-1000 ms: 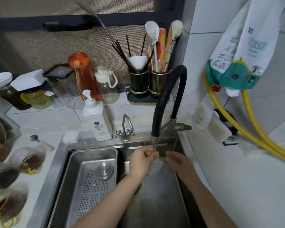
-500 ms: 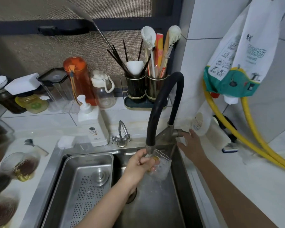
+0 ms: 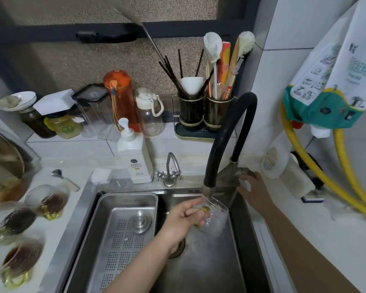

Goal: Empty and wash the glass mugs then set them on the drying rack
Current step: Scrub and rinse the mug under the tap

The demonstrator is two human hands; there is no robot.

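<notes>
White soap dispenser, orange bottle, utensil holders, yellow hoses.

The perforated steel drain tray fills the sink's left half; the black arched faucet hose overhangs the open right basin.

Steel sink set into a pale counter, black gooseneck faucet arching over its back edge. Behind the faucet, white tiled ledge, then a dark-framed window with mesh screen. Right of the faucet, white tiled wall, yellow hoses curving down across it. Soft, even light throughout.
</notes>
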